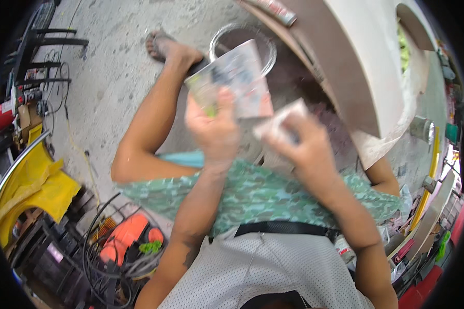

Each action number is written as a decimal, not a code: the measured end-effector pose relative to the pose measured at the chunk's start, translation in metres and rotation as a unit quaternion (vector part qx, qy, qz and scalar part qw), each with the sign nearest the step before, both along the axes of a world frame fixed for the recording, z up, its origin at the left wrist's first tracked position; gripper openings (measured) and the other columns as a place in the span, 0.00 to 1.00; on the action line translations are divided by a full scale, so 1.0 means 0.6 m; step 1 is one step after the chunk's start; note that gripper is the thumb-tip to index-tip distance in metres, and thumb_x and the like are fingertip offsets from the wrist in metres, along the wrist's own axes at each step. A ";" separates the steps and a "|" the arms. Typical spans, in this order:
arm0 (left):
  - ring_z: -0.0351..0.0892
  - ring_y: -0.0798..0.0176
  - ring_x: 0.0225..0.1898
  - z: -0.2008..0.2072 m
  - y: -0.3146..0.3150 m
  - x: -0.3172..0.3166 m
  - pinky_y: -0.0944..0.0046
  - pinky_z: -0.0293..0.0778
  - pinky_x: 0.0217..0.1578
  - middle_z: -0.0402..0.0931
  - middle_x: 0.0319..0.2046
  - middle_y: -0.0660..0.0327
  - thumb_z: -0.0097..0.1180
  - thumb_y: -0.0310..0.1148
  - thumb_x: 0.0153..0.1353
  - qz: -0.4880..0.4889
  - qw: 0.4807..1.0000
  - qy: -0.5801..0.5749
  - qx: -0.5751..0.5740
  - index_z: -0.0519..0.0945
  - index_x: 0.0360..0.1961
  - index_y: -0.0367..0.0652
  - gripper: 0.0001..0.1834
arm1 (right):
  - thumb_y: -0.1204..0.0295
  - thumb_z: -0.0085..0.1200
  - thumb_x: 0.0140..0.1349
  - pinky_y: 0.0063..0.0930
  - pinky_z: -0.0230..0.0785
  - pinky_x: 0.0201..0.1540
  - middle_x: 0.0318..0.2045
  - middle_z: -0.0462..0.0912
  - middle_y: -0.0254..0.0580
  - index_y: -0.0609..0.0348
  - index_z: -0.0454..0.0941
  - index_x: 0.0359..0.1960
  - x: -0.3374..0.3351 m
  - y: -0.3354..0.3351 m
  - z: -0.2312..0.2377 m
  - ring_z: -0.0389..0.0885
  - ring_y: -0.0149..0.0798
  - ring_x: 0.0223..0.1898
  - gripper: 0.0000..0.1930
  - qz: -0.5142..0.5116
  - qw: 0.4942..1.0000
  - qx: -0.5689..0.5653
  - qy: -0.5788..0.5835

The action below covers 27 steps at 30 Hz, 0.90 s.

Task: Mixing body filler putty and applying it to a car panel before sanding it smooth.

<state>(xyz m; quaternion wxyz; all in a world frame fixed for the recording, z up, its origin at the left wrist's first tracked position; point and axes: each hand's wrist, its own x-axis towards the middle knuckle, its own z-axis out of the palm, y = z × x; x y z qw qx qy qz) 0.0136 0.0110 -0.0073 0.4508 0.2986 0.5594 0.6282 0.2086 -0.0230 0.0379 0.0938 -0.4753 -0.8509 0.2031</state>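
Note:
My left hand (214, 126) grips a thin, squarish board (237, 80) stained grey, yellow-green and pink, its thumb lying on top. The fingers of my right hand (304, 141) are closed on a pale, flat piece with pinkish smears (283, 121); motion blurs it, so its exact kind is unclear. That piece is held close to the board's lower right corner, with a small gap between them. Beyond the board stands a round bucket (271, 46) with a shiny rim, partly hidden by it.
A large curved panel (345, 56), pale and brownish, rises at the right, with a tube (276, 11) on its far edge. At the left lie a yellow panel (46, 180), tangled black cables (90, 242) and an orange tool (123, 239). Clutter lines the right side.

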 end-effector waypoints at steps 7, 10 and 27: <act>0.82 0.58 0.50 -0.025 0.004 0.007 0.53 0.77 0.57 0.80 0.50 0.54 0.54 0.26 0.72 -0.025 0.966 -0.252 -0.059 0.72 0.58 0.31 0.16 | 0.81 0.69 0.45 0.51 0.69 0.63 0.54 0.72 0.48 0.39 0.84 0.54 -0.004 -0.015 0.002 0.72 0.59 0.61 0.31 -0.053 0.955 0.062 0.284; 0.82 0.57 0.50 -0.019 0.002 0.027 0.53 0.78 0.57 0.79 0.50 0.53 0.53 0.27 0.72 -0.049 0.948 -0.296 -0.101 0.72 0.58 0.31 0.17 | 0.80 0.69 0.49 0.51 0.67 0.64 0.54 0.70 0.47 0.40 0.84 0.53 -0.018 -0.006 -0.059 0.70 0.60 0.62 0.27 -0.036 0.942 0.079 0.324; 0.77 0.68 0.47 0.021 0.010 -0.004 0.66 0.73 0.52 0.80 0.47 0.57 0.58 0.32 0.71 0.061 0.995 -0.073 0.001 0.72 0.56 0.32 0.19 | 0.70 0.69 0.47 0.44 0.69 0.56 0.50 0.78 0.40 0.36 0.87 0.50 -0.037 0.090 0.098 0.74 0.51 0.57 0.24 -0.016 0.991 0.128 -0.021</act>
